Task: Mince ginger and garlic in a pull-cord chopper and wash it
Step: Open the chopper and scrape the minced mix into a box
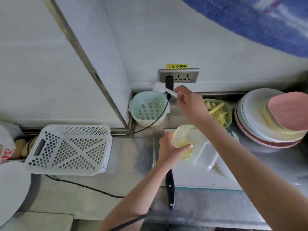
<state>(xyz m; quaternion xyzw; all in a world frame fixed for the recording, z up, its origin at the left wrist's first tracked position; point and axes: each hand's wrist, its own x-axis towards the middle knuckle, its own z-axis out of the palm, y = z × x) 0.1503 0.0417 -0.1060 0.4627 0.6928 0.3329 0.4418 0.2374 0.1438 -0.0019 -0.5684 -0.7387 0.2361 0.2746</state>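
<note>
Gripping the tilted chopper bowl (pixel 183 136), the left hand (pixel 168 147) holds it over the cutting board (pixel 200 177).
Right hand (pixel 186 100) pinches a white spoon (pixel 164 89) raised above the bowl; minced pieces (pixel 187 155) lie below it. Scraping out seems in hand; next, spoon must go inside.

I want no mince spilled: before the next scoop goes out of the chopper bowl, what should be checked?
1. Left hand grips the clear mince-smeared chopper bowl: ok.
2. Right hand pinches the white plastic spoon: ok.
3. Clear rectangular container lies beside the bowl, open: ok.
4. Bowl held over the white cutting board: ok.
5. Black-handled knife lies under the left wrist: not ok.
6. Mince left inside: cannot tell.
</note>
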